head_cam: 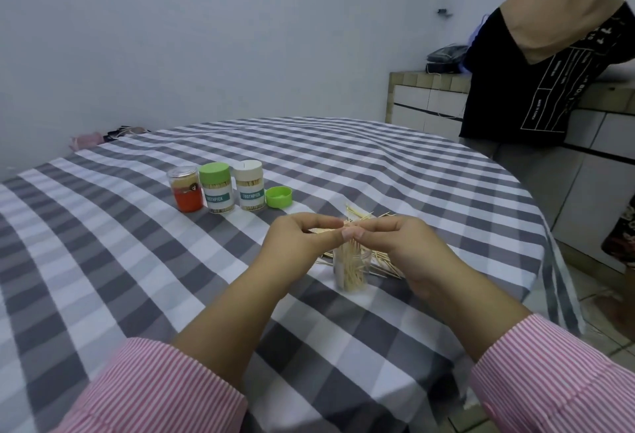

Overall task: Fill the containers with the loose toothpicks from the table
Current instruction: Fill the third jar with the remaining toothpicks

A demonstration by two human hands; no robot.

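Observation:
A clear open container (352,269), partly filled with upright toothpicks, stands on the checked tablecloth (137,261). Above it my left hand (302,240) and my right hand (388,243) meet, both pinching a small bundle of toothpicks (324,230) between their fingertips. Loose toothpicks (364,218) lie in a heap behind and to the right of the container, partly hidden by my right hand.
Three closed containers stand further back: an orange one (185,194), a green-lidded one (216,192) and a white-lidded one (249,190). A loose green lid (279,197) lies beside them. Another person (536,65) stands at the table's far right, by a tiled counter (422,96).

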